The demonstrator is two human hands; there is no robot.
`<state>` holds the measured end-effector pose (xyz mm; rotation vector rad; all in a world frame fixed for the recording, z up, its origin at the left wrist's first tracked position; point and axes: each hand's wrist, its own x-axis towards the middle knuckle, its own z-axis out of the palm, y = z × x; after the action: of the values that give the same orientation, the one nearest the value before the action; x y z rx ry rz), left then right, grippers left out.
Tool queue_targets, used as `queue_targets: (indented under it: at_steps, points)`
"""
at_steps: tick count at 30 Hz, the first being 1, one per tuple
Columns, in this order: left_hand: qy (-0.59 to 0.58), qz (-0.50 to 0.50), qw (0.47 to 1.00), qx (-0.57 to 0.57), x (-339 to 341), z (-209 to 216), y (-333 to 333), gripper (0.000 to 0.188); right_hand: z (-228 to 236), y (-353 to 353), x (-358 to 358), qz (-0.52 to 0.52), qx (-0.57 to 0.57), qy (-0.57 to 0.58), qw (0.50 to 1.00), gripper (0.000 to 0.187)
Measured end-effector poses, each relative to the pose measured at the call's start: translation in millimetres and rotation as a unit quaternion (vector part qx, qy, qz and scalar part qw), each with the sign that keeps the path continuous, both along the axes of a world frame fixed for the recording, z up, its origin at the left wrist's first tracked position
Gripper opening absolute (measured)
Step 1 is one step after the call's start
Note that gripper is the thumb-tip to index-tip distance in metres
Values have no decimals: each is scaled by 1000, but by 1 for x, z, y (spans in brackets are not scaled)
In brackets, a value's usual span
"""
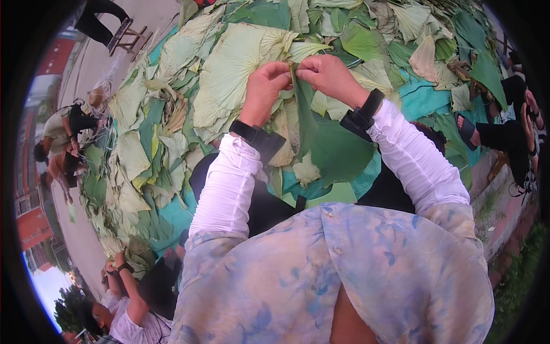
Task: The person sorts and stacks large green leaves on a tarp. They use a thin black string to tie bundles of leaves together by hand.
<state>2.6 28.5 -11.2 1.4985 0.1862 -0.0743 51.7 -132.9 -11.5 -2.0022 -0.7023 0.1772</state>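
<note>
My left hand and my right hand meet over a heap of leaves, each with thumb and fingers pinched together. Between their fingertips they grip the top of a dark green lotus leaf, where a small brownish bit shows. The leaf hangs down from there in a fold and spreads out toward my lap. Just behind my left hand lies a large pale green leaf with veins fanning out. A small pale scrap of leaf rests against the hanging one.
Dried and green leaves cover the heap, with a teal sheet showing beneath. Several people sit around it, one at the lower left and others at both sides. A wooden stool stands at the far left.
</note>
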Motion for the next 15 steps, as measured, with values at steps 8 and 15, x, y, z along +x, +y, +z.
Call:
queue_targets:
  at_steps: [8, 15]
  points:
    - [-25, 16, 999, 24, 7, 0, -3, 13, 11, -4, 0, 11, -17, -7, 1000, 18]
    - [-36, 11, 999, 37, -12, -20, -9, 15, -2, -2, -21, -62, -69, -101, 991, 14]
